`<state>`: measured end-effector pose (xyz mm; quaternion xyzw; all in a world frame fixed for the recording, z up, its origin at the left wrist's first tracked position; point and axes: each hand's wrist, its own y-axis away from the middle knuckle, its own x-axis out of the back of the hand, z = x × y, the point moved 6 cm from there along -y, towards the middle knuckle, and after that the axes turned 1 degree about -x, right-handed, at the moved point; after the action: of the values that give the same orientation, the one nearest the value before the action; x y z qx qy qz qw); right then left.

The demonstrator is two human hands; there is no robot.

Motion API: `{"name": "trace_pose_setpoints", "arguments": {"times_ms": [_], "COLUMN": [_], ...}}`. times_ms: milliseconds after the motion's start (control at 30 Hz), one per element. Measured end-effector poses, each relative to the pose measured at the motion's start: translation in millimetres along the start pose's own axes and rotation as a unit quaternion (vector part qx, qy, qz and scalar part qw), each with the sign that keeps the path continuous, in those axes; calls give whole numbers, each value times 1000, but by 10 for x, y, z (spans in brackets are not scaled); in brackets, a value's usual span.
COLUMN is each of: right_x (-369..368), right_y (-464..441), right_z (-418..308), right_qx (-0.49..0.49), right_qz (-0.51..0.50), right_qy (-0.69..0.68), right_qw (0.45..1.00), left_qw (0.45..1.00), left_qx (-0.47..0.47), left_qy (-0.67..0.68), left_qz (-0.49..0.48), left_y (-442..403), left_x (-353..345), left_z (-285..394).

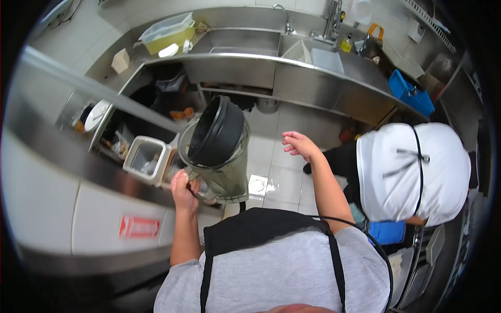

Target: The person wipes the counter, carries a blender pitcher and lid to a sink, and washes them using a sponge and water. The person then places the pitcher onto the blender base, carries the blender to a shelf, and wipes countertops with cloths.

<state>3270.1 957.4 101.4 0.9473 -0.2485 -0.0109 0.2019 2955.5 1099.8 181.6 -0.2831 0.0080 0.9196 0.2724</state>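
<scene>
My left hand (185,192) is closed around the handle of a large, see-through blender jar (224,177), held in front of me over the floor. A round black part (222,130), which looks like a lid or tub, sits tilted in the jar's mouth and sticks out above the rim. Whether anything else is in the jar, I cannot tell. Out to the right of the jar, my right hand (297,145) hangs in the air with its fingers apart and nothing in it.
A steel counter with a sink (240,41) runs across the back. On its left stands a clear tub (169,34) of yellowish contents. An open bin (146,159) is left of the jar. A person in a white garment (407,172) bends over at right, near a blue crate (409,94).
</scene>
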Motion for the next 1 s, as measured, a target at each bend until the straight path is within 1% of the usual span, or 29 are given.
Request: {"name": "trace_pose_setpoints", "arguments": {"times_ms": [33, 200, 233, 300, 333, 400, 533, 700, 733, 800, 833, 867, 900, 933, 967, 1000], "right_x": [211, 1368, 1629, 2083, 2257, 2542, 2865, 2938, 2976, 3032, 3103, 3177, 3269, 3382, 3495, 3561], "right_y": [-132, -802, -1005, -1411, -1611, -2067, -3175, -4477, -4699, -5115, -5323, -5497, -5663, -5816, -5984, -6095], "right_z": [-119, -677, -746, -947, -1096, -1347, -1899, -2514, -2606, -2750, -2767, -2739, -2756, -2799, -2785, -2831], "right_qx": [-6, 41, 56, 75, 88, 100, 99, 100, 95, 86, 89, 78, 69, 60, 50, 31], "right_qz": [28, 134, 139, 159, 162, 159, 120, 49, 52, 64, 72, 96, 122, 149, 172, 211], "right_qy": [2, -74, -83, -90, -104, -145, -115, -82, -80, -79, -75, -74, -72, -65, -66, -27], "right_qw": [1000, 987, 985, 980, 977, 972, 981, 990, 991, 991, 991, 990, 988, 985, 982, 977], "left_qw": [1000, 998, 997, 994, 994, 992, 986, 984, 986, 988, 990, 991, 992, 993, 995, 994], "left_qx": [-7, -64, -70, -107, -106, -123, -165, -174, -166, -149, -143, -136, -123, -107, -80, -69], "left_qy": [9, 4, 6, -10, -8, -1, -8, -18, -14, -25, -12, 1, 15, 48, 49, 47], "left_qz": [-2, 0, 14, 7, 25, 18, 36, 27, 16, 31, 10, -12, -6, -21, -42, -71], "left_y": [-288, -1636, -1904, -2453, -2675, -3158, -4151, -5412, -5683, -6212, -6510, -6811, -7101, -7327, -7556, -7774], "left_x": [-68, -273, -325, -404, -493, -643, -1072, -1434, -1477, -1590, -1597, -1574, -1557, -1618, -1657, -1687], "left_z": [-52, -250, -274, -280, -275, -270, -172, -258, -337, -548, -688, -873, -1103, -1302, -1543, -1794]}}
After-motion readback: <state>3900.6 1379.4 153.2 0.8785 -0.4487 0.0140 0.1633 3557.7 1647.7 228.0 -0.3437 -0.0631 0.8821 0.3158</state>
